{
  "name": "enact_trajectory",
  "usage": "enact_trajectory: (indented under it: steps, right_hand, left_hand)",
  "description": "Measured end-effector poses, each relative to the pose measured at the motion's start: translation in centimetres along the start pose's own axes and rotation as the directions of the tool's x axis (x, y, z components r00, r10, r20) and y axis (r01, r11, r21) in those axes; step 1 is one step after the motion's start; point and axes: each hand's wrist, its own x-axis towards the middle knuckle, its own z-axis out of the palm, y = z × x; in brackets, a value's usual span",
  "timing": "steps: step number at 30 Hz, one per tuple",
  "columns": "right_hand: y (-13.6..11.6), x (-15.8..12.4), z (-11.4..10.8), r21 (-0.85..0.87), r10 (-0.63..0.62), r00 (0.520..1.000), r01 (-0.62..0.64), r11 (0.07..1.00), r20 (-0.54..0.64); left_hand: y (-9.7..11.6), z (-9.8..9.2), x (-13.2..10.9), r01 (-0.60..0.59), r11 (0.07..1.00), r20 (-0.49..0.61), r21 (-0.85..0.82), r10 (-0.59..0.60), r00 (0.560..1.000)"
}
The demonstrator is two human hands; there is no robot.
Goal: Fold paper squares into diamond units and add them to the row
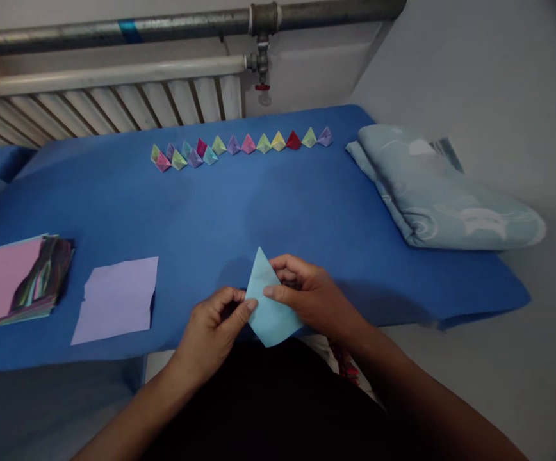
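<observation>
A light blue sheet of paper, folded to a kite-like shape with its point away from me, is held up at the near edge of the blue-covered table. My left hand pinches its left edge between thumb and fingers. On the right side, my right hand grips the same paper, its thumb lying on the front face and its fingers partly hidden behind. To the left of my hands lies a flat purple sheet with a ragged edge.
Several small folded paper pieces stand in a row at the back of the blue cloth. A stack of coloured paper lies at the left. At the right sits a folded pale blanket. Behind are a radiator and a pipe.
</observation>
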Motion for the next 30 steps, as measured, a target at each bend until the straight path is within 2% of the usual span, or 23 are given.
enact_trajectory:
  steps: [3,6,11,14,16,18,19,21,24,26,30]
  right_hand:
    - [0.6,0.7,0.1,-0.120,-0.012,0.999,0.007,0.993,-0.040]
    - [1.2,1.4,0.3,-0.314,-0.052,0.996,0.026,0.949,-0.076]
    - [1.2,2.3,0.4,-0.543,-0.016,1.000,0.023,0.840,0.019]
    - [0.9,2.5,0.4,-0.602,0.041,0.998,-0.007,0.798,0.042]
    - [0.8,2.7,0.3,-0.656,0.036,0.998,0.002,0.755,0.045]
    - [0.9,3.1,0.1,-0.718,0.014,0.998,0.037,0.695,0.065]
    - [0.9,3.3,0.0,-0.746,0.000,0.997,0.059,0.664,0.079]
    - [1.0,3.6,-0.1,-0.791,-0.025,0.994,0.098,0.604,0.104]
    - [0.9,3.9,0.0,-0.840,-0.046,0.992,0.125,0.527,0.119]
    - [0.7,4.0,0.3,-0.873,-0.032,0.993,0.115,0.473,0.114]
    - [0.4,4.0,0.5,-0.925,-0.028,0.995,0.100,0.367,0.096]
  left_hand:
    - [-0.4,-0.1,0.4,0.050,0.998,-0.008,0.038,-0.050,0.999]
    - [-1.0,-0.4,0.6,0.147,0.987,0.006,0.064,-0.148,0.989]
    - [-1.8,-0.9,0.8,0.308,0.946,0.065,0.101,-0.315,0.947]
    - [-2.0,-1.3,0.9,0.316,0.928,0.069,0.198,-0.335,0.940]
    - [-2.0,-1.5,0.9,0.206,0.924,0.031,0.322,-0.228,0.973]
    - [-2.2,-1.7,1.0,0.016,0.901,-0.010,0.434,-0.013,1.000]
    - [-2.3,-1.7,1.0,-0.094,0.880,-0.009,0.465,0.110,0.994]
    - [-2.6,-1.6,1.2,-0.315,0.822,0.071,0.474,0.321,0.944]
    - [-3.2,-1.2,1.6,-0.561,0.698,0.249,0.445,0.506,0.826]
    - [-3.7,-1.0,1.9,-0.630,0.616,0.313,0.473,0.551,0.773]
    - [-4.2,-1.4,2.2,-0.682,0.497,0.391,0.537,0.570,0.723]
